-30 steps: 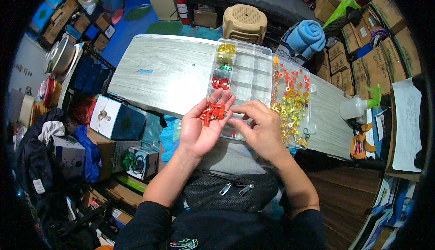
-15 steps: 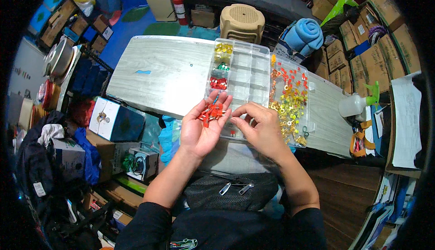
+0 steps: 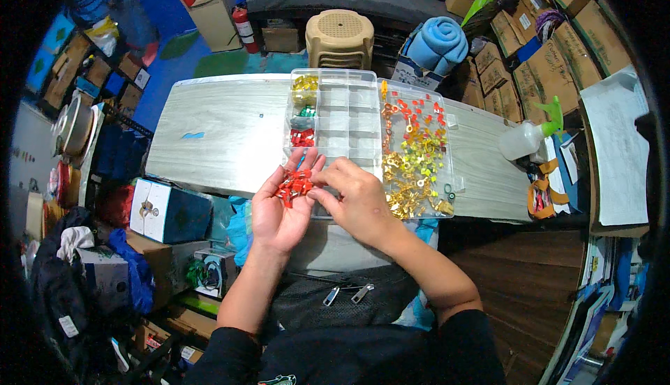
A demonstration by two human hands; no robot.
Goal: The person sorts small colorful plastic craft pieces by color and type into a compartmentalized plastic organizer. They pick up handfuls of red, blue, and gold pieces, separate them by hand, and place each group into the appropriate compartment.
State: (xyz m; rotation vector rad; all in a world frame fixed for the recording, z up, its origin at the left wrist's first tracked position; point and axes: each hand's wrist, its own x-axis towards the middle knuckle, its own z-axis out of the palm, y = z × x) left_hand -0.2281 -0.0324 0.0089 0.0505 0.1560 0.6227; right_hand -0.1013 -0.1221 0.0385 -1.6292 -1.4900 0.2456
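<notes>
Cluttered boxes surround one grey table (image 3: 209, 134) carrying one clear organizer box (image 3: 335, 116). Just before it, red terminals (image 3: 294, 184) are cupped in the open left hand (image 3: 279, 210); one is pinched by the right hand (image 3: 359, 200).

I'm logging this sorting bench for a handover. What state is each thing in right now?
organiser box: lid open, lying flat on the table.
lid: heaped with mixed red, orange and yellow terminals.
left hand: palm up, cupping red terminals.
right hand: fingers pinched at the pile.
spray bottle: upright.
blue foam mat: rolled up.
</notes>
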